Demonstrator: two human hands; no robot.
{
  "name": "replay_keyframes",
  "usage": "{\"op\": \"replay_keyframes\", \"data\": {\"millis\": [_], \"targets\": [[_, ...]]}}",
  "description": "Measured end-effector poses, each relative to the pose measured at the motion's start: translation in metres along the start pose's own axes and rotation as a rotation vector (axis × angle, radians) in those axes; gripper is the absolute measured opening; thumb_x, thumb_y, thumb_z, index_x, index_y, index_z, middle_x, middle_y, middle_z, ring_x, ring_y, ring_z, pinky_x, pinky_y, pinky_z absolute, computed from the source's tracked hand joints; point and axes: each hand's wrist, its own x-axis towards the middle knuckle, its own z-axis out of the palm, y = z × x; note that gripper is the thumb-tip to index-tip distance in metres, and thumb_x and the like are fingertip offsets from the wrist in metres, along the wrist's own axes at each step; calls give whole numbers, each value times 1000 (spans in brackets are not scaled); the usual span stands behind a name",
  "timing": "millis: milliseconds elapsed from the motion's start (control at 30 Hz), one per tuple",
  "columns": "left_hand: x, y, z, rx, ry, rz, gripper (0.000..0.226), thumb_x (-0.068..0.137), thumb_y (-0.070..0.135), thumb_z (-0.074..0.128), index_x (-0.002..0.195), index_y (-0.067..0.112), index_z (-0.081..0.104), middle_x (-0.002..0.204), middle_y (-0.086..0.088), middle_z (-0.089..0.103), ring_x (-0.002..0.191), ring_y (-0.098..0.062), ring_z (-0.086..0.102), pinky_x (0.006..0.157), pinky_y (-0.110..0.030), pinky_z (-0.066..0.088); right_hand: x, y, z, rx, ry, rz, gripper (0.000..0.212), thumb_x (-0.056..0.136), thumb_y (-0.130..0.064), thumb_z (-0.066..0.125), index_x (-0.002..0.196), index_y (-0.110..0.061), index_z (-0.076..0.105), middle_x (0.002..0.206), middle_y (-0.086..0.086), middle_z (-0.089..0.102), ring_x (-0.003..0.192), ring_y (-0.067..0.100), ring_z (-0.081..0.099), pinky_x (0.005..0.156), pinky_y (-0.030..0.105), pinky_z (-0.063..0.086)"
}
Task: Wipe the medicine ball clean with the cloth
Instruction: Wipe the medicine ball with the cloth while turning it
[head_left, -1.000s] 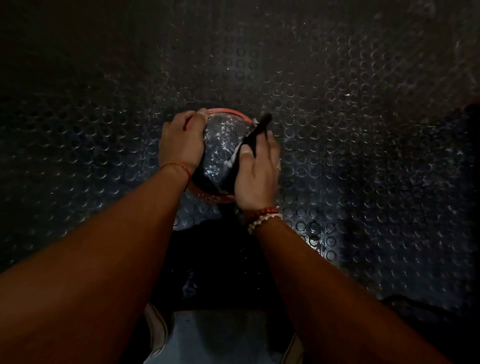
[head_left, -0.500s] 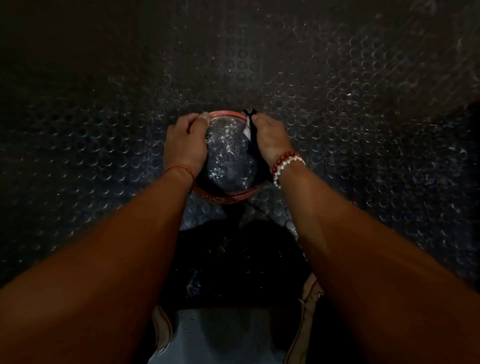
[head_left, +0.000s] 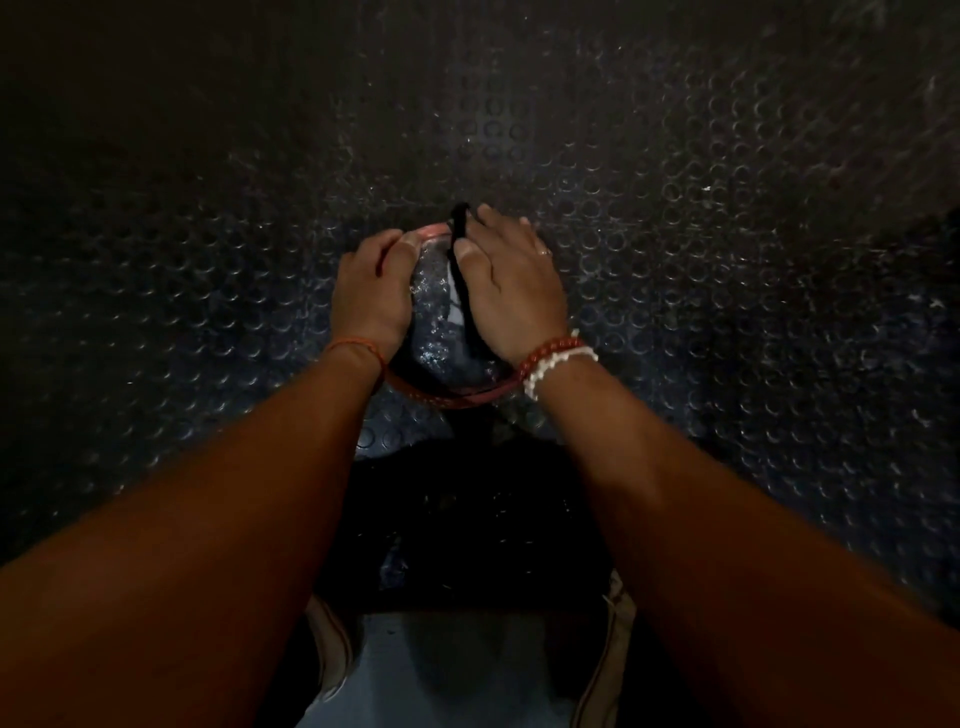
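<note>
Wiping underway: right hand (head_left: 514, 291) presses cloth (head_left: 461, 270) onto medicine ball (head_left: 441, 332); left hand (head_left: 371, 299) steadies, grip clasping ball. Next: rotate ball.

Bare forearms; orange thread bracelet (head_left: 358, 347) on left wrist, red-and-white bead bracelets (head_left: 556, 358) on right.

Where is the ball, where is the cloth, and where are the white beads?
ball (head_left: 434, 332), head view, on its shiny dark top between the hands
cloth (head_left: 464, 291), head view, on the black strip beside the right thumb
white beads (head_left: 558, 365), head view, on the right wrist's bracelet
</note>
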Motion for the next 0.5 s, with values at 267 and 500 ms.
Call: {"op": "replay_keyframes", "data": {"millis": [267, 500], "targets": [[-3, 6, 3, -75, 22, -45, 54, 78, 64, 50, 117, 30, 67, 124, -3, 60, 112, -18, 57, 103, -37, 44, 18, 15, -8, 277, 10, 349, 52, 89, -48, 33, 114, -18, 68, 120, 11, 62, 112, 27, 56, 102, 36, 41], [-2, 3, 2, -55, 19, -34, 52, 86, 58, 49, 125, 26, 63, 130, -4, 55, 117, -18, 53, 103, -31, 40, -62, -3, 23, 164, 321, 199, 52, 95, -35, 33, 137, -12, 53, 151, 4, 41, 145, 28, 25, 116, 37, 22]]}}
